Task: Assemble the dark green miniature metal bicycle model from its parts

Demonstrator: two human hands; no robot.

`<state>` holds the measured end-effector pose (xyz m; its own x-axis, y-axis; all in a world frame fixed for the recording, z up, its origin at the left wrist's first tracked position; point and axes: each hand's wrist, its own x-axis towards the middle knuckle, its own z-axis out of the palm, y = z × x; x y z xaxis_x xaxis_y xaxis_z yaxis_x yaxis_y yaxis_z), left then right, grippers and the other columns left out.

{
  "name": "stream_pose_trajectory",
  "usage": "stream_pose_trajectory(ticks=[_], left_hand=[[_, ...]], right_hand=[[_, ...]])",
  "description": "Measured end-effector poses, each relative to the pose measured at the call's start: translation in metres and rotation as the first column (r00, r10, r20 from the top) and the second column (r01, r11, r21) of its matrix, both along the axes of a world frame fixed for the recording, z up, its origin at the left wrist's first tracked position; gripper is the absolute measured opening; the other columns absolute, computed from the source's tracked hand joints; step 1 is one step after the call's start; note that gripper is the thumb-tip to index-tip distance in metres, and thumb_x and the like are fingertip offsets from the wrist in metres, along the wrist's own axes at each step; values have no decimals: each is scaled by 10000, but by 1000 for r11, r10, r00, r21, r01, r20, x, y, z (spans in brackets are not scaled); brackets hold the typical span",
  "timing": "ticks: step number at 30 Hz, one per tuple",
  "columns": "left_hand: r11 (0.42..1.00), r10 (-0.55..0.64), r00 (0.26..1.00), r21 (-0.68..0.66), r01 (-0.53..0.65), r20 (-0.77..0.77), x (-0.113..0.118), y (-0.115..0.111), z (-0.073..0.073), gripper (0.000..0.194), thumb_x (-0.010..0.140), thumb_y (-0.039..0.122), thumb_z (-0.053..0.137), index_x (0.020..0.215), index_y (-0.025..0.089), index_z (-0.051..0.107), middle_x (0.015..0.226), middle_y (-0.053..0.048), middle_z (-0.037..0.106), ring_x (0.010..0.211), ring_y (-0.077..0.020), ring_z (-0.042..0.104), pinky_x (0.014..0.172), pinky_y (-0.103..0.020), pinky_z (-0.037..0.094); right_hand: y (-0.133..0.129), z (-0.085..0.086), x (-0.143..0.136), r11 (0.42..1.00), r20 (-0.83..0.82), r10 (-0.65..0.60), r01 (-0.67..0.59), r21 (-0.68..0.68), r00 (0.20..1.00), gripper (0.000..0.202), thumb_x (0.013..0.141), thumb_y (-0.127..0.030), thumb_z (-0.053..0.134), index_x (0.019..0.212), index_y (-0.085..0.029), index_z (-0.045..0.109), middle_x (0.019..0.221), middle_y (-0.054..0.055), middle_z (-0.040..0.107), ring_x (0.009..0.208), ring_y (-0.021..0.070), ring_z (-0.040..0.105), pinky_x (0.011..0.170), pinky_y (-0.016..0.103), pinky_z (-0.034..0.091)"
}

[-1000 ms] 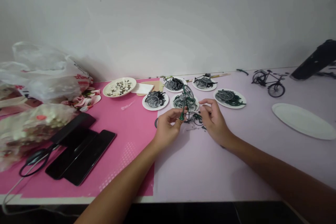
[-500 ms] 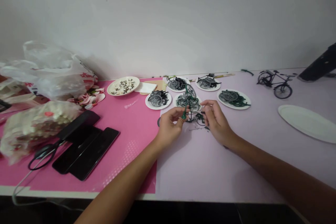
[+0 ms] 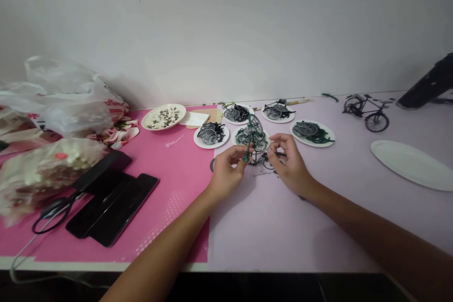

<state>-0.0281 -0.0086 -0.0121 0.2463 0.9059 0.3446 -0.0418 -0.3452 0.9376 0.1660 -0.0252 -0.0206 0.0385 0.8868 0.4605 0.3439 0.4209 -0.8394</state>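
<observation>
Thumb and fingers of my left hand pinch a dark green model bicycle part, its thin stem pointing up. Close by on the right, my right hand is closed around a slim tool with a dark handle and a thin light tip reaching toward the green part. What kind of tool it is, I cannot make out. Small dark bicycle parts lie on the table just beyond and below the fingers. Behind my hands, a white plate carries grey wheels and green pieces.
More plates of wheels and frame pieces surround it, including a right-hand plate. An assembled model bicycle stands farther right, near an oval white plate. Left are a bowl of small pieces, black phone-like devices and plastic bags.
The view has shifted slightly. My right fingers have turned a little on the tool, its dark handle now showing more; my left hand keeps the same pinch.
</observation>
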Motion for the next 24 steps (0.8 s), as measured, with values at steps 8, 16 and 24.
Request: stream_pose_trajectory(ticks=[8,16,24], left_hand=[[1000,0,1000,-15,0,10,0,1,-1,179,873,213,706,1047,171,707,1205,-136,780,1112,-245,752,918,-336,597],[998,-20,1000,-60,21,22,-1,-1,7,244,904,332,742,1066,170,657,1276,-171,749,1152,-261,736,893,-333,596],[983,121,981,-159,-97,149,-10,10,23,396,794,426,850,991,159,634,1329,-191,713,1151,-307,734,868,-387,633]], right_hand=[[0,-1,1,999,-18,24,-24,-24,1000,261,971,-297,574,1218,-283,490,906,-6,493,814,185,529,709,302,461],[-2,5,3,999,-112,-34,38,36,993,169,989,-334,575,1142,-269,546,959,16,545,754,171,540,659,310,456],[26,8,34,978,-118,-137,153,139,984,185,985,-385,609,1126,-281,549,1030,35,571,854,198,590,704,331,522]])
